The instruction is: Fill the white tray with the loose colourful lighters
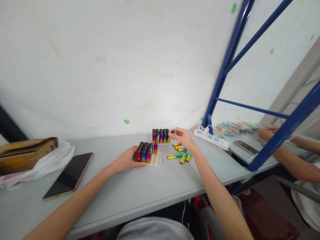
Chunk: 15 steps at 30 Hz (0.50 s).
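Observation:
My left hand (127, 158) is curled round the left side of a block of lighters (143, 155) with black tops and shiny rainbow bodies. They stand upright in a white tray (157, 161), whose right part shows bare round holes. Behind it, a second group of upright lighters (160, 136) fills another tray. At that group's right end, my right hand (181, 136) pinches a yellowish lighter (169, 139) by its black top, slightly tilted. Whether its base touches the tray I cannot tell. Several loose shiny lighters (183, 157) lie on the table to the right.
A dark phone-like slab (70, 175) lies at left, beside a cardboard box (30, 155) and white plastic bag (62, 153). A white power strip (211, 139) sits at right before a blue metal frame (222, 73). Beyond it show another person's arms (287, 156).

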Motion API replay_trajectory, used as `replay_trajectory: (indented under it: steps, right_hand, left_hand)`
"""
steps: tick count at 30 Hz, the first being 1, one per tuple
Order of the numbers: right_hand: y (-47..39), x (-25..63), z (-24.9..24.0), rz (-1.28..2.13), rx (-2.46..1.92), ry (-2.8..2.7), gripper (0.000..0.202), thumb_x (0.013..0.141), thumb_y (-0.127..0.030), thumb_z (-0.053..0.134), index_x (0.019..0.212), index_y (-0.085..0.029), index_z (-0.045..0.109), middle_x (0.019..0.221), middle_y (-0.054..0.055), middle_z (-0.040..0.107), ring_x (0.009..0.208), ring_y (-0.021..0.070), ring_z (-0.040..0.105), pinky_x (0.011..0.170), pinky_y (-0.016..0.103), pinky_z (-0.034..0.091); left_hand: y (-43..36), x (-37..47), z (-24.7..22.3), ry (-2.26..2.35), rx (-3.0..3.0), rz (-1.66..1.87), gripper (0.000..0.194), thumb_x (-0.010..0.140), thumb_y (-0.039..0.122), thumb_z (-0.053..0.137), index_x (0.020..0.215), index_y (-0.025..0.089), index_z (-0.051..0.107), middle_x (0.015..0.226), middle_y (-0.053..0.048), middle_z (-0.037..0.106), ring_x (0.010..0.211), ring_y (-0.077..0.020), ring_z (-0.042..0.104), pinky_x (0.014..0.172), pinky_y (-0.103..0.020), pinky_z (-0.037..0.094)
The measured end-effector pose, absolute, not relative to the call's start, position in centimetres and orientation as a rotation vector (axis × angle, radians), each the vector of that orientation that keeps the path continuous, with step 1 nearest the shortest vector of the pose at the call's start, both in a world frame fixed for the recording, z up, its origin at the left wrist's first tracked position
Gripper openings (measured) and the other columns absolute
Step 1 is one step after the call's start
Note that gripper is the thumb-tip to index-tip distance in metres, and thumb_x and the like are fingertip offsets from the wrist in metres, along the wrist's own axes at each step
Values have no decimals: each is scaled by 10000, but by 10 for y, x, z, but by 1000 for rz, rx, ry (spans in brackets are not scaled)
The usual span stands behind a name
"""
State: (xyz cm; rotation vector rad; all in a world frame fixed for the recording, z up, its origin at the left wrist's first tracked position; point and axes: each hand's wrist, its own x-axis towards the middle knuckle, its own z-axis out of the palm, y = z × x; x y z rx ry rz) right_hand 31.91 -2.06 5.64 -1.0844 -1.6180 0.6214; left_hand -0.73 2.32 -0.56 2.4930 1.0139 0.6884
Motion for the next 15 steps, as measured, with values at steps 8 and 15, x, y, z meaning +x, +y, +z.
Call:
replay_trajectory:
  steps: [8, 15]
  right_hand:
    - [-36, 271, 49, 1056, -891, -1369, 547, 876, -798, 565, 914, -256, 503, 748, -18, 602, 614, 149, 585, 535, 261, 493]
    - [-31, 268, 39, 931, -1029, -1469, 548, 904, -790, 524, 853, -245, 494, 583, -96, 337, 452, 94, 288, 416, 217, 252]
  left_hand:
    - [18, -6, -1, 1016, 2493, 654, 763, 699, 746, 816, 1175, 167, 677, 1153, -114, 716, 1071, -354, 685, 983, -445, 551]
    - [18, -7, -3, 1021, 2481, 673, 743, 700, 732, 823, 1150, 157, 684, 1125, -101, 714, 1030, -338, 681, 943, -429, 559]
